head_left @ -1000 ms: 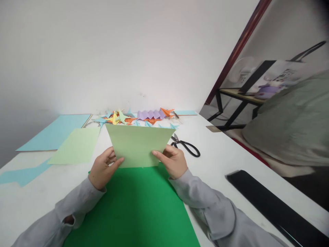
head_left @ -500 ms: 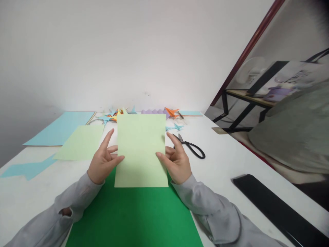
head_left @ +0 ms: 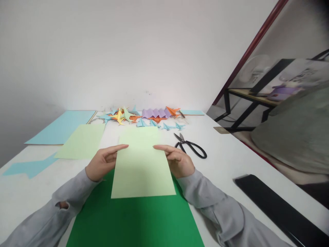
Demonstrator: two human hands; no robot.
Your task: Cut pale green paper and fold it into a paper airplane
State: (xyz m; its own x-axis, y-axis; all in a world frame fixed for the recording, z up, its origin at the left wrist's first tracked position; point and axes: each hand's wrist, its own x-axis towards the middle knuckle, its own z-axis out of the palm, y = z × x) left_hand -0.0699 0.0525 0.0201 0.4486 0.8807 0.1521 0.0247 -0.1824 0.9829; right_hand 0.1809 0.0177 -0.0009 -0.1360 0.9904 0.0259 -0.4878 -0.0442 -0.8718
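A plain sheet of pale green paper (head_left: 142,171) is held between my two hands, tilted away from me above a dark green sheet (head_left: 136,219). My left hand (head_left: 104,161) grips its left edge, with the index finger lying over the front and the other fingers at the side or behind. At the right edge, my right hand (head_left: 180,161) holds it in much the same way, its index finger across the front. The thumbs are largely hidden. Black-handled scissors (head_left: 191,145) lie partly opened just beyond my right hand.
Folded paper figures (head_left: 120,116) and a pleated purple paper (head_left: 155,113) lie along the wall. To the left are another pale green sheet (head_left: 82,141), a blue sheet (head_left: 61,127) and a blue cut piece (head_left: 31,168). A long black object (head_left: 277,206) rests at right.
The pale green sheet has tipped back and lowered, uncovering the paper figures behind it. My index fingers have moved from pointing up to lying across its front.
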